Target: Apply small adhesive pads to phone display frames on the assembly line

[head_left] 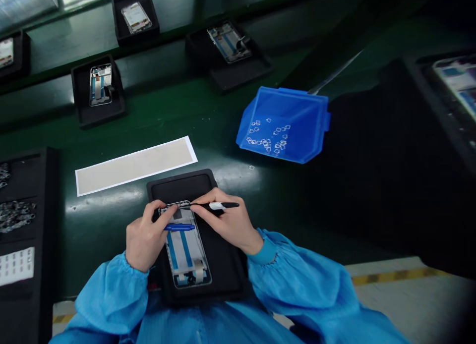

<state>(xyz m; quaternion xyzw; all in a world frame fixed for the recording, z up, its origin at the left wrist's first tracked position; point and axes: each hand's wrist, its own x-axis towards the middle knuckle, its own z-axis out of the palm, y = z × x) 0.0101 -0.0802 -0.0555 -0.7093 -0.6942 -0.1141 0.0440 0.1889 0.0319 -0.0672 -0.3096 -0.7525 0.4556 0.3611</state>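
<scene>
A phone frame (188,250) with blue strips and a silver back lies in a black foam tray (226,264) right before me. My left hand (147,235) is over its left side, thumb and index finger pressed at the top end. A blue pen-like tool (180,227) sticks out from that hand, across the frame. My right hand (230,220) is closed on black tweezers (228,205) with a white patch, held nearly level. Their tips meet the frame's top edge near my left fingertips; any small part there is too small to make out.
A blue bin (286,123) holds several small outline-shaped pieces; one loose piece (252,167) lies below it. A beige strip sheet (136,166) is beyond the tray. More trays (98,91) with phone frames stand farther back. A black compartment tray (22,185) with small parts is at left.
</scene>
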